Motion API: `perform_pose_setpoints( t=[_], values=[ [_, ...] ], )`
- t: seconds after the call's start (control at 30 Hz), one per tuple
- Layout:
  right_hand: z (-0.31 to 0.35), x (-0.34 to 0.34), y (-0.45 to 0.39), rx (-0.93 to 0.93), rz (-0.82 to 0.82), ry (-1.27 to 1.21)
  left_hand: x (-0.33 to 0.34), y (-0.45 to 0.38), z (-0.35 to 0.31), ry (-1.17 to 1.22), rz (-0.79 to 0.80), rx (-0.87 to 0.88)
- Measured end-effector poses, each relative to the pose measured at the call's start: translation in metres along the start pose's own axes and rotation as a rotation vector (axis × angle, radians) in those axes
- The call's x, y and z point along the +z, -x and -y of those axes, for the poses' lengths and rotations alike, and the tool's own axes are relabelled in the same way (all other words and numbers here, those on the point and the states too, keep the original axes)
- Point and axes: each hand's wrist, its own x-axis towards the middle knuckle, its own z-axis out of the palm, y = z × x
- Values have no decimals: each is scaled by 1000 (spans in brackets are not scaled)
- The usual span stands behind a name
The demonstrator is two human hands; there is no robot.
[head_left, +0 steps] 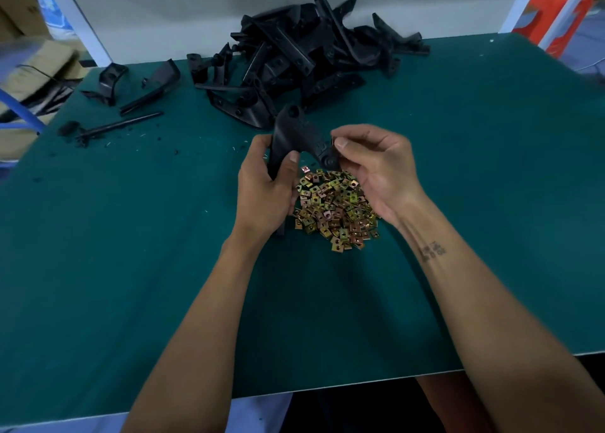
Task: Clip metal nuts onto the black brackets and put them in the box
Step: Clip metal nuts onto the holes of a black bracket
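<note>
Fingers curled round black bracket

Soft, even light is falling from overhead, casting faint shadows beneath the forearms. The cardboard boxes at the upper left are smearing with blur, and straight edges are bowing toward the frame's corners.
</note>
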Motion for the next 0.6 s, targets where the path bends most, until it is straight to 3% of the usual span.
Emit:
perform_pose_setpoints(
  t=[0.2,0.6],
  values=[
    [0,-3,1,-26,70,-69,3,1,-4,25,27,-3],
    [-3,-4,3,-19,36,11,4,2,-1,77,44,-57]
  ],
)
